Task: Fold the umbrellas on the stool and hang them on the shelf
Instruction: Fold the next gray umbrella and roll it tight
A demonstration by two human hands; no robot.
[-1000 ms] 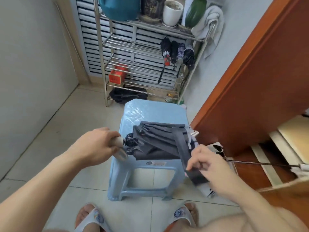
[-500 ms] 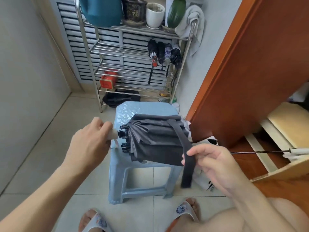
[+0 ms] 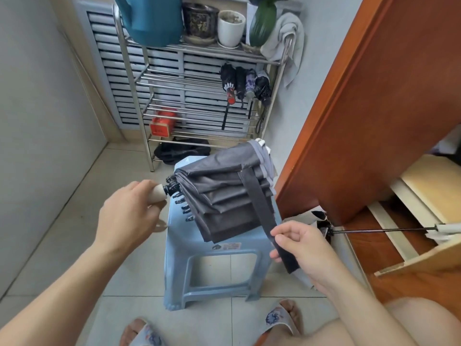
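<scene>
Gripping the pale handle (image 3: 156, 194), the left hand (image 3: 124, 218) holds the grey umbrella (image 3: 222, 193) above the blue stool (image 3: 214, 260); the right hand (image 3: 299, 248) pinches its strap (image 3: 264, 211). 4 folded umbrellas (image 3: 245, 83) hang on the shelf (image 3: 199, 52).

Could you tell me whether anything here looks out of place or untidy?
Yes: a second umbrella lies on the floor by the wooden door, its thin shaft sticking out, while four others hang folded on the shelf. The grey umbrella in the hands is still loose, its strap unfastened.
</scene>
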